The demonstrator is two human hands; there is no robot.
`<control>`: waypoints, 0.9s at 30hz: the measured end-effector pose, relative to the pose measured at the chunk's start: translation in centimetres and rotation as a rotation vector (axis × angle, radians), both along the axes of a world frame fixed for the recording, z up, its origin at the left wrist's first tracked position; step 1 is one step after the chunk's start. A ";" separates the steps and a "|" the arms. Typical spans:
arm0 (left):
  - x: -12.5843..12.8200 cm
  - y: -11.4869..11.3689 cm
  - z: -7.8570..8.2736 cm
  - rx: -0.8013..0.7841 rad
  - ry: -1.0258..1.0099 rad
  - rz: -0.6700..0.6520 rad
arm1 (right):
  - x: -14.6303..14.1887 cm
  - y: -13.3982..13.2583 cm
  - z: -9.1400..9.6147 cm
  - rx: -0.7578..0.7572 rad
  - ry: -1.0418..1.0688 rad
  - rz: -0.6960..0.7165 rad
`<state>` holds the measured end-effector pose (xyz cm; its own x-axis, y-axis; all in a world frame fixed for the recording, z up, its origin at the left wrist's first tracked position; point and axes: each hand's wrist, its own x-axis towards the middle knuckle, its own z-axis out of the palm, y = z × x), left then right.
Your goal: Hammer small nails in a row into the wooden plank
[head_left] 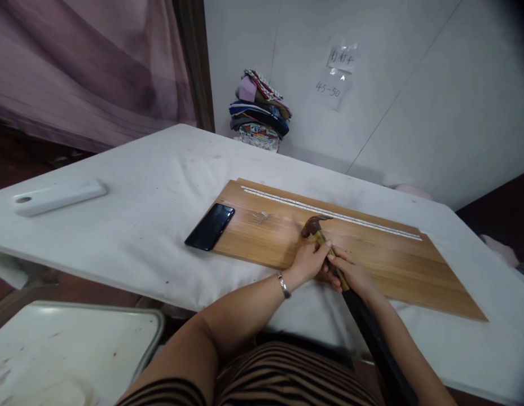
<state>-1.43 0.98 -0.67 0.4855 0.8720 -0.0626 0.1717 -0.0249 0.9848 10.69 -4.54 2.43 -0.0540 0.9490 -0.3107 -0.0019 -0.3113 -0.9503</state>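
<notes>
Over the wooden board, a claw hammer lies aslant in front of me, its rusty head up and its black grip running back toward my body. My left hand, with a metal band at the wrist, closes around the handle just below the head. My right hand wraps the yellow part of the handle from the other side. The fingers of both hands are partly hidden by the handle and each other. A small heap of nails lies on the board to the left, well apart from my hands.
Two white measuring strips run along the board's far edge. A black phone overlaps its left end. On the white-covered table lies a long white object. Folded cloths are stacked behind; a white stool-like seat stands lower left.
</notes>
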 end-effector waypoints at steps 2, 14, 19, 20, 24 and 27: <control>0.0 0.1 0.0 -0.007 0.010 0.001 | 0.0 0.1 0.0 0.001 -0.003 0.005; 0.0 -0.1 0.2 -0.021 0.013 0.010 | 0.1 0.0 -0.1 0.023 -0.008 0.009; 0.1 0.0 -0.1 -0.007 0.009 0.000 | -0.1 0.0 0.0 0.012 -0.006 0.004; 0.1 0.0 -0.1 -0.001 0.001 -0.002 | -0.1 0.0 0.0 0.011 -0.004 -0.002; 0.1 0.0 -0.1 0.002 -0.004 -0.002 | 0.0 -0.1 -0.3 0.011 0.002 -0.012; 0.1 0.1 -0.1 -0.015 0.009 0.001 | 0.1 0.0 -0.3 0.011 -0.019 0.005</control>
